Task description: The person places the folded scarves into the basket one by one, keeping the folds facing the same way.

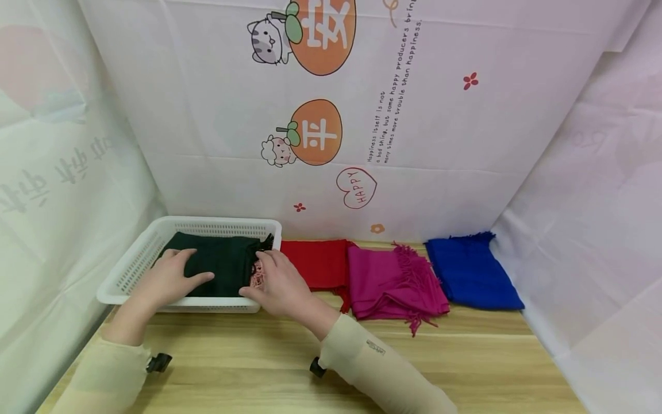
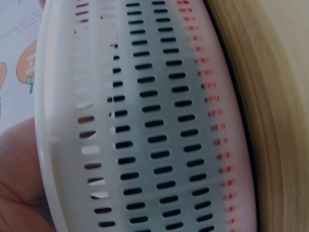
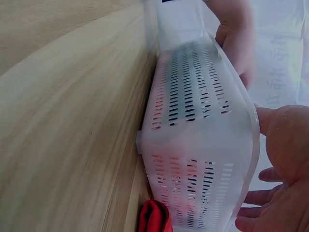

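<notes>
A folded dark green scarf (image 1: 219,261) lies in the white plastic basket (image 1: 121,296), its dark fringe at the right end. Beside that end some pink fringe (image 1: 257,275) shows. My left hand (image 1: 168,279) rests at the scarf's left part, its thumb extended over the cloth. At the right end is my right hand (image 1: 279,282), fingers reaching over the basket's rim beside the fringe. The right wrist view has the right hand's fingers (image 3: 260,195) spread along the rim. Through the basket's slots, the left wrist view shows dark cloth above reddish cloth.
Right of the basket, a folded red scarf (image 1: 323,264), a magenta scarf (image 1: 380,282) with fringe and a blue scarf (image 1: 473,273) lie in a row on the wooden table (image 1: 248,356). A printed white cloth (image 1: 424,144) hangs behind, with more white cloth at both sides.
</notes>
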{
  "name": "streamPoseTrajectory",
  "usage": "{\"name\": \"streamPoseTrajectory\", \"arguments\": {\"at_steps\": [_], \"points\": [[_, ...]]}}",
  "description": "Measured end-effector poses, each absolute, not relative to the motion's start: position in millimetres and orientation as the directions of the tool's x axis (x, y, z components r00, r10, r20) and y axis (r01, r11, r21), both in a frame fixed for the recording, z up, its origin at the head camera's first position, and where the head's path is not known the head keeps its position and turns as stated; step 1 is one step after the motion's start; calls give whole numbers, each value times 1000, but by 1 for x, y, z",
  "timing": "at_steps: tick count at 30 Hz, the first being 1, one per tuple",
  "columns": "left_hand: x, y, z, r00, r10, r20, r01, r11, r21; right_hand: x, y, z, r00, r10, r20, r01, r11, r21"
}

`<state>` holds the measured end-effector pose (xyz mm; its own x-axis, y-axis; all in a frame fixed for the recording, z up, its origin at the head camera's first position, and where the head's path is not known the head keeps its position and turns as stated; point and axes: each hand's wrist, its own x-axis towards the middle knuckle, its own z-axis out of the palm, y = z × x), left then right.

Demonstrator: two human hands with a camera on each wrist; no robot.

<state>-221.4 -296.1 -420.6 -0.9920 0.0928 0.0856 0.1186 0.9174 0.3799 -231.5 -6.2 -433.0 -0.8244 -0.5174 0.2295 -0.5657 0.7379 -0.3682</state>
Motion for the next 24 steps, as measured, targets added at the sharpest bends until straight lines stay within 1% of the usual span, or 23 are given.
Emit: {"name": "streamPoseTrajectory", "arguments": {"at_steps": [3,14,24], "points": [[-219,-290,-420,-992,91,85,116,918,380,-230,-1,-434,-830,-511,224,-557,736,-385],[-218,-272,-429,-984,102,143,149,917,371,-228,21,-437,-826,-507,244,-560,697,-449],[-216,-249,-428,-978,107,177,168,912,373,-228,42,-439,-843,-481,239,-534,701,-473]]}}
